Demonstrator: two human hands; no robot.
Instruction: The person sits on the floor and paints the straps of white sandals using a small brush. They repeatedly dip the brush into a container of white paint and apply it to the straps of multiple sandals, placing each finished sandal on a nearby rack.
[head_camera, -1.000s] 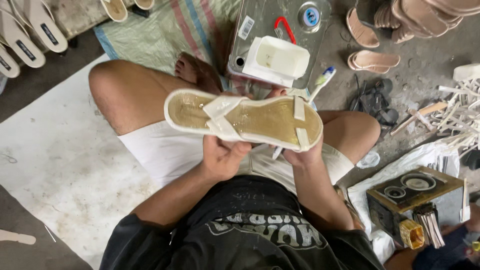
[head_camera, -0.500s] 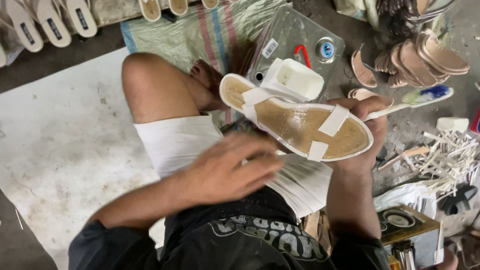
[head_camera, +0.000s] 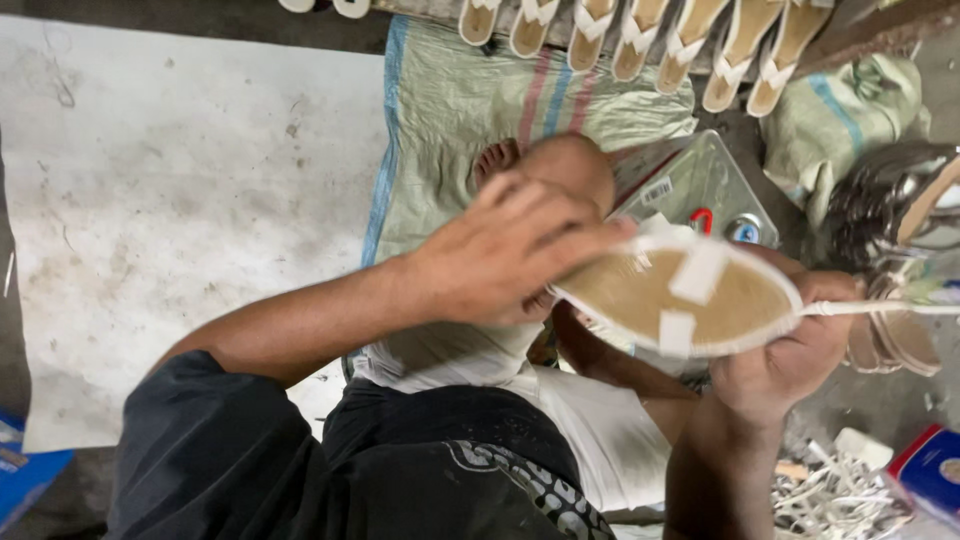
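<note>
Sandal sole (head_camera: 690, 300) lies flat, long axis left-right, between hands: right hand (head_camera: 790, 360) clamps far end from below, left hand (head_camera: 500, 255) spread, fingers touching near tip.

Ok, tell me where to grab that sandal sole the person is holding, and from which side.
Take the sandal sole by its long edges near the middle, probably from underneath, where the right hand already cups it. It lies tan face up with white strap ends across the top, best left untouched. The left hand covers the near end, so come from the far, rounded end.
</note>
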